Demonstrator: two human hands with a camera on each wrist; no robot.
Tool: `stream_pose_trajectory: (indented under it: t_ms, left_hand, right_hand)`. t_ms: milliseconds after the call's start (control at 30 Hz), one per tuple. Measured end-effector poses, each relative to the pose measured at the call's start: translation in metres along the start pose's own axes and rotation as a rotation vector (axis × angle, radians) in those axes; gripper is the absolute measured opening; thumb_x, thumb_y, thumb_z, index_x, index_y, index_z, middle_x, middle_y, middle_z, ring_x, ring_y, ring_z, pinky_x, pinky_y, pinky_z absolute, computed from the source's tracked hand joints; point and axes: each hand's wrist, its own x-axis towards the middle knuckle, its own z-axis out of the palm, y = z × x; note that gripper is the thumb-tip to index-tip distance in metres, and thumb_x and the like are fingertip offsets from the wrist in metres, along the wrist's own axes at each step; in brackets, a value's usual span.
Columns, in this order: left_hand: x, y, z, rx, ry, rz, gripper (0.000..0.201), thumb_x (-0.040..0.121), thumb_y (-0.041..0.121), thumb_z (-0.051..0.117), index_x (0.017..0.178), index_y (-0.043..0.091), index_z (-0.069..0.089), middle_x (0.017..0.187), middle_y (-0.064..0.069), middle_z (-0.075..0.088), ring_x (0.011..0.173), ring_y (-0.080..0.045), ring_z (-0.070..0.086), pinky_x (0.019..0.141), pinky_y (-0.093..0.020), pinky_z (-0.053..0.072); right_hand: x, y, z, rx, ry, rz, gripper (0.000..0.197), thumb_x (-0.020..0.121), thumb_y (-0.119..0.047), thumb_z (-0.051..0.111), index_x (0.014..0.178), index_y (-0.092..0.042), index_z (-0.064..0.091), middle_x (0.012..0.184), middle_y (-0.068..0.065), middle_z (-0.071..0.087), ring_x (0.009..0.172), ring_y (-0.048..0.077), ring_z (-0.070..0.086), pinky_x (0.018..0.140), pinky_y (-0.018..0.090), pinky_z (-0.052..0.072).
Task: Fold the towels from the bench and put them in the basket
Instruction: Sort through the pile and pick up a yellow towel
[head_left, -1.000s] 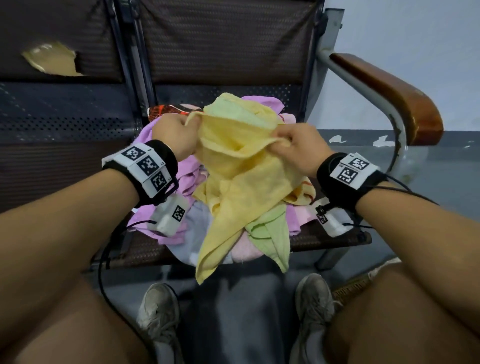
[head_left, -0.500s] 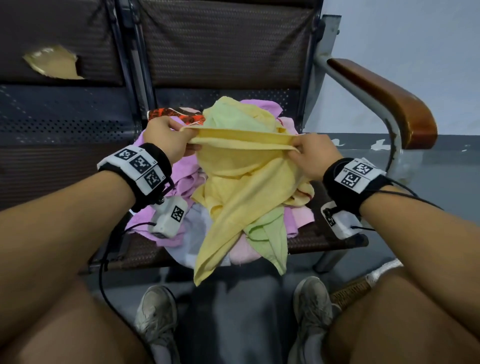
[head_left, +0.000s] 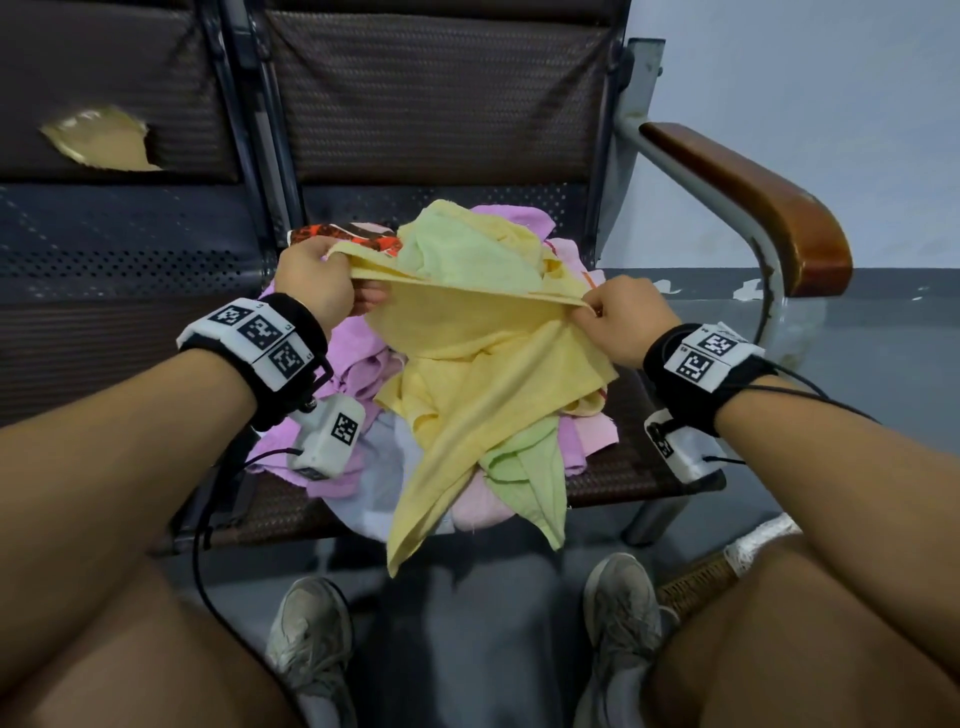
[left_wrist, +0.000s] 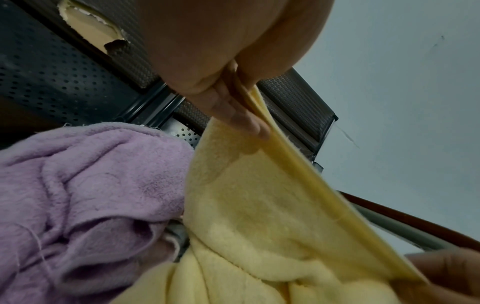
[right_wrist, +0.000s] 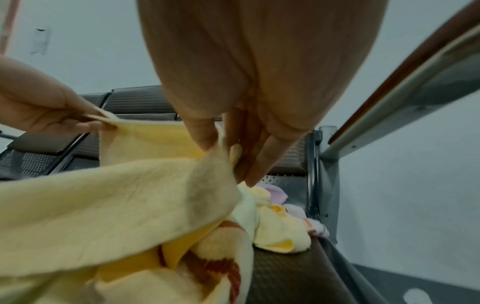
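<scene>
While the person sits facing a dark metal bench seat, here the table, both hands hold one yellow towel by its top edge. The left hand pinches the left corner between thumb and curled fingers; the right hand pinches the right corner the same way. The two hands are apart, and the edge runs taut between them. The rest of the yellow towel hangs down in folds, its lowest point dropping past the front of the seat toward the floor. Under and behind it lies a heap of other towels: a purple towel on the left, a light green towel at the top, a pink towel on the right. A brown wooden armrest stands to the right. Two grey shoes rest on the floor below.
</scene>
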Motion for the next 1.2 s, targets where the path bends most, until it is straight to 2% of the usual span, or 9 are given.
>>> stream_pose_trajectory:
  t_ms: [100, 267, 467, 600, 700, 867, 1000, 1067, 1200]
  left_hand:
    - [-0.001, 0.0, 0.0, -0.091, -0.003, -0.014, 0.031, 0.099, -0.001, 0.038, 0.103, 0.008, 0.067, 0.077, -0.012, 0.072, 0.062, -0.02, 0.073, 0.059, -0.024, 0.06]
    - [-0.002, 0.002, 0.0, -0.13, -0.024, -0.066, 0.035, 0.097, -0.006, 0.039, 0.099, 0.01, 0.07, 0.079, -0.01, 0.067, 0.059, -0.016, 0.063, 0.059, -0.021, 0.056]
    - [-0.007, 0.008, -0.001, -0.209, -0.119, -0.112, 0.013, 0.093, -0.005, 0.058, 0.092, 0.002, 0.068, 0.074, -0.008, 0.067, 0.064, -0.015, 0.062, 0.073, -0.024, 0.06]
    - [-0.005, -0.003, -0.009, 0.133, -0.244, -0.037, 0.031, 0.078, 0.005, 0.08, 0.108, 0.001, 0.07, 0.095, -0.01, 0.072, 0.087, -0.019, 0.069, 0.092, -0.033, 0.057]
    - [-0.004, -0.007, -0.012, 0.359, -0.114, 0.097, 0.021, 0.07, 0.018, 0.089, 0.083, 0.011, 0.073, 0.076, -0.006, 0.068, 0.073, -0.019, 0.063, 0.085, -0.046, 0.058]
    - [0.0, -0.005, -0.02, 0.314, 0.014, 0.188, 0.018, 0.077, 0.03, 0.08, 0.064, 0.02, 0.072, 0.058, 0.006, 0.064, 0.062, -0.016, 0.063, 0.077, -0.046, 0.062]
    - [-0.005, 0.003, -0.019, 0.306, -0.034, 0.317, 0.013, 0.092, 0.029, 0.066, 0.094, 0.03, 0.079, 0.071, 0.019, 0.069, 0.069, -0.005, 0.06, 0.069, -0.021, 0.052]
    - [-0.006, 0.01, -0.017, 0.308, -0.05, 0.348, 0.022, 0.093, 0.026, 0.055, 0.097, 0.021, 0.076, 0.085, 0.005, 0.072, 0.08, -0.012, 0.061, 0.07, -0.025, 0.049]
    - [-0.014, 0.036, -0.008, 0.149, -0.059, 0.252, 0.029, 0.089, 0.028, 0.043, 0.086, 0.007, 0.063, 0.086, -0.01, 0.063, 0.084, -0.022, 0.054, 0.081, -0.045, 0.048]
  right_hand:
    - [-0.002, 0.009, 0.005, 0.049, -0.091, 0.014, 0.027, 0.093, -0.023, 0.059, 0.078, -0.005, 0.072, 0.066, 0.009, 0.061, 0.062, 0.022, 0.053, 0.052, 0.025, 0.036]
    - [-0.003, 0.02, 0.008, 0.041, -0.064, 0.084, 0.052, 0.094, -0.042, 0.061, 0.064, 0.0, 0.063, 0.058, 0.011, 0.055, 0.055, 0.022, 0.049, 0.052, 0.029, 0.035]
    - [-0.006, 0.033, 0.002, 0.236, 0.0, 0.043, 0.01, 0.085, -0.033, 0.072, 0.083, -0.025, 0.068, 0.079, -0.006, 0.06, 0.077, 0.015, 0.055, 0.069, 0.026, 0.039]
    - [-0.007, 0.04, -0.001, 0.259, 0.123, 0.092, 0.027, 0.087, -0.042, 0.071, 0.075, -0.021, 0.061, 0.072, -0.006, 0.057, 0.068, 0.007, 0.051, 0.056, 0.025, 0.035]
    - [-0.008, 0.039, -0.004, 0.191, 0.194, 0.069, 0.048, 0.091, -0.049, 0.064, 0.06, -0.014, 0.052, 0.056, -0.001, 0.049, 0.056, 0.015, 0.047, 0.051, 0.028, 0.03]
    - [-0.017, 0.038, -0.008, 0.082, 0.015, -0.032, 0.007, 0.091, -0.025, 0.065, 0.086, -0.03, 0.062, 0.072, -0.016, 0.053, 0.078, 0.021, 0.057, 0.069, 0.026, 0.037]
    - [-0.021, 0.031, -0.019, 0.21, 0.124, 0.001, 0.02, 0.098, -0.02, 0.052, 0.117, -0.026, 0.056, 0.097, 0.0, 0.064, 0.097, 0.029, 0.06, 0.08, 0.033, 0.045]
    - [-0.017, 0.02, -0.029, 0.202, 0.114, 0.001, 0.032, 0.1, -0.019, 0.045, 0.13, -0.018, 0.055, 0.116, 0.011, 0.067, 0.109, 0.034, 0.061, 0.089, 0.036, 0.048]
    - [-0.007, -0.01, -0.055, 0.073, 0.116, 0.024, 0.024, 0.094, -0.009, 0.041, 0.092, -0.004, 0.065, 0.098, 0.017, 0.066, 0.097, 0.038, 0.06, 0.079, 0.037, 0.047]
